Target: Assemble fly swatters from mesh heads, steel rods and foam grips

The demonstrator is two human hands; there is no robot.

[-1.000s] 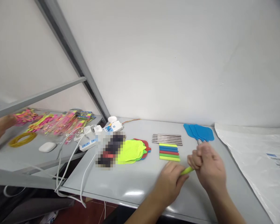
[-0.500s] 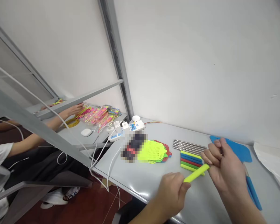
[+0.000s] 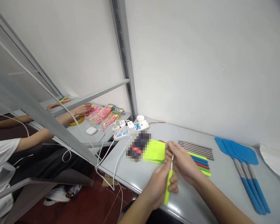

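A dark thing (image 3: 140,144) on the bench (image 3: 228,180) is blurred into blocks beside yellow-green mesh (image 3: 155,151), whose right end the right hand (image 3: 184,160) hides. The left hand (image 3: 157,183), angled up from below, has its fingers wrapped round a yellow-green handle (image 3: 167,190) tilted near the bench's front edge, its rod (image 3: 171,163) running up to the right hand's bent fingers; whether these pinch it I cannot tell. Coloured handles (image 3: 204,166), partly covered, and metal rods (image 3: 197,149) lie beyond, then blue swatters (image 3: 241,151) and a cut-off white sheet (image 3: 274,161).
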